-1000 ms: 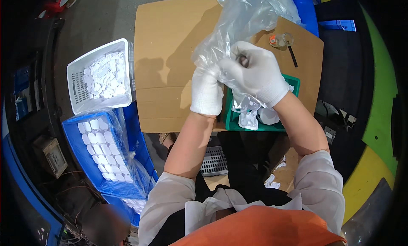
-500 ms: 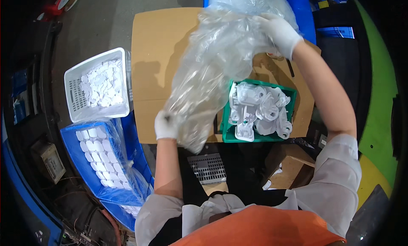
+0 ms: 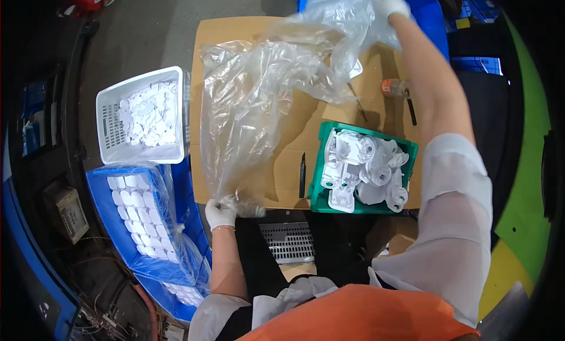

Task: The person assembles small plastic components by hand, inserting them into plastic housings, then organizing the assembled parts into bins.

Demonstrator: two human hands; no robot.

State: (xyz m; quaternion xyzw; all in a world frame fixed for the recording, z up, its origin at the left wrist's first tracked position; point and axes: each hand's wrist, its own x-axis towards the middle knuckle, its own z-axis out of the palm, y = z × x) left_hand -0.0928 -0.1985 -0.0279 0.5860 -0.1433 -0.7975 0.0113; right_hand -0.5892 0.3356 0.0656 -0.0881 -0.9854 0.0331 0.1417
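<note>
A large clear plastic bag is stretched across the cardboard in front of me. My left hand, in a white glove, grips its near end at the cardboard's front edge. Up at the far right, my gloved right hand is closed on clear plastic near a blue bin that holds more of it. Whether both hands hold one single bag cannot be told where the film overlaps. A green crate of white plastic parts stands right of the bag.
A black utility knife lies left of the green crate. Beyond it are a thin rod, a clear bottle and a black marker-like stick. At left stand a white basket of white pieces and a blue box of stacked white parts.
My right hand has moved farther away, toward the blue bin. My left hand has come slightly nearer and left. The bag now spreads over the cardboard's left side, uncovering the knife, bottle and rod.
</note>
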